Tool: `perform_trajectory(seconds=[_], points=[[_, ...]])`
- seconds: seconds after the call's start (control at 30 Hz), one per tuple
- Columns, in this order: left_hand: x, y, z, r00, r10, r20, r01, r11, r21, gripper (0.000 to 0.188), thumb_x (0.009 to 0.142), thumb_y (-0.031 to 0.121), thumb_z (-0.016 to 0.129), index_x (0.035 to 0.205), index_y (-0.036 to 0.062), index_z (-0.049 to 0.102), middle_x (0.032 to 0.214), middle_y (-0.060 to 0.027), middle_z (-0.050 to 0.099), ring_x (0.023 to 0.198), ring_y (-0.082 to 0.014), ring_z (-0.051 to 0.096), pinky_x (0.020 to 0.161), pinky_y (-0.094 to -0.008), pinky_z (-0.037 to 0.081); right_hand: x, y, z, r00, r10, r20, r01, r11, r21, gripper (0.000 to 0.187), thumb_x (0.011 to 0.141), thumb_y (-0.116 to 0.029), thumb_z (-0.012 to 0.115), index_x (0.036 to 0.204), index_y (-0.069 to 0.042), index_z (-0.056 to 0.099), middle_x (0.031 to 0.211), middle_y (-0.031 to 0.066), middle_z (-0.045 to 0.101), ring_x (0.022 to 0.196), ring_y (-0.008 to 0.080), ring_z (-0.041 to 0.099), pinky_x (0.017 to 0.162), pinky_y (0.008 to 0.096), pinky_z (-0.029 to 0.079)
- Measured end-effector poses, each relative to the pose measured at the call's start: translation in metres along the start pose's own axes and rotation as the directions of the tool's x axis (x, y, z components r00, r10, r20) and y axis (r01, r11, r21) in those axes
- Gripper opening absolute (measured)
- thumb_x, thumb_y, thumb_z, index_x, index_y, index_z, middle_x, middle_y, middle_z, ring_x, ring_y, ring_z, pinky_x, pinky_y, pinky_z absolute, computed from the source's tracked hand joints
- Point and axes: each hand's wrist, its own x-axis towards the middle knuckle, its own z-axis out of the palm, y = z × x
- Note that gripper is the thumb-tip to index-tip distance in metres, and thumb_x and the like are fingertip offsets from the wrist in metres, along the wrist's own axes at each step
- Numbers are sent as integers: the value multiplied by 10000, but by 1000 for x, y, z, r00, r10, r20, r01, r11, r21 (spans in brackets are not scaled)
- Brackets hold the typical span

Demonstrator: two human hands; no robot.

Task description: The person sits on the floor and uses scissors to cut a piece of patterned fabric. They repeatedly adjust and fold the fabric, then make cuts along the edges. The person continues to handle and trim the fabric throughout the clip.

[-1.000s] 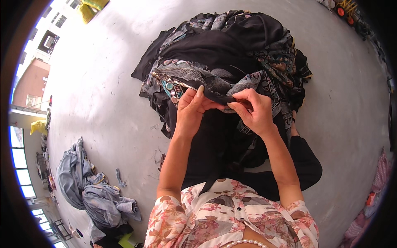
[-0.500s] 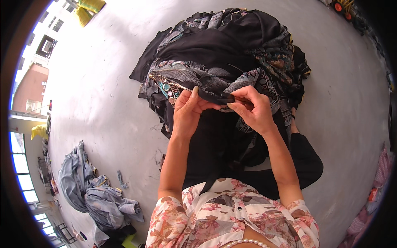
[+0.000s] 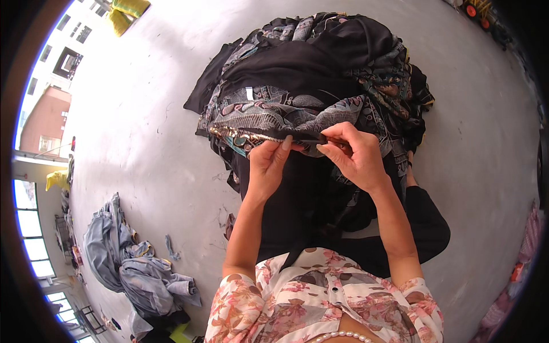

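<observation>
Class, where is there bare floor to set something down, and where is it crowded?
Bare floor lies right of the dark fabric heap, toward the pink cloth. Another patch, nearly bare, lies left of the heap, beyond the blue-grey clothes. It is crowded at the heap's near edge, where the left hand pinches it beside the right hand.

the pile [image 3: 291, 71] is cloth, mostly matt black, soft and creased. its patterned part [image 3: 251, 118] looks grainier, and the trim [image 3: 235, 138] there glints with shiny bits (sequins or beads, too small to tell). the label [image 3: 249, 93] is smooth and flat. the floor [image 3: 148, 143] is hard and smooth, with a pale sheen. the denim [image 3: 150, 280] is matt, rumpled cotton-like cloth; the necklace [image 3: 343, 334] has glossy, rounded beads.
</observation>
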Motion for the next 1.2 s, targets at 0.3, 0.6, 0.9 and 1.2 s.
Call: perform_trajectory(seconds=[0.3, 0.6, 0.9, 1.2], points=[[2, 10, 4, 962, 274, 3, -255, 893, 371, 34, 849, 10, 631, 859, -10, 656, 596, -89, 545, 514, -164, 488, 513, -280, 397, 8, -1, -5, 993, -74, 92, 85, 989, -123, 214, 829, -162, 699, 923, -9, 582, 706, 68, 636, 609, 128, 636, 564, 230, 499], [4, 15, 12, 967, 250, 42, -253, 944, 212, 48, 853, 27, 640, 872, 1, 676, 705, -57, 617, 615, -142, 546, 585, -257, 440, 3, 2, 5, 996, -86, 1, 86, 996, 21, 189, 832, -130, 696, 922, -7, 585, 725, 42, 637, 623, 85, 614, 583, 204, 492], [0, 4, -2, 989, 132, 69, -144, 965, 218, 124, 913, 68, 582, 905, -11, 677, 821, -26, 664, 729, -92, 589, 669, -217, 458, 0, 1, -8, 997, 62, 46, -66, 993, 96, 239, 824, -189, 713, 913, -16, 574, 669, 42, 618, 598, 78, 605, 545, 210, 476], [2, 13, 6, 982, 175, 64, -185, 960, 208, 53, 850, 26, 647, 891, 5, 674, 729, -55, 626, 658, -120, 563, 624, -251, 453, 2, -3, -1, 999, -54, 1, 54, 998, 25, 211, 827, -154, 712, 884, -12, 566, 702, 14, 624, 605, 34, 567, 542, 171, 438]])
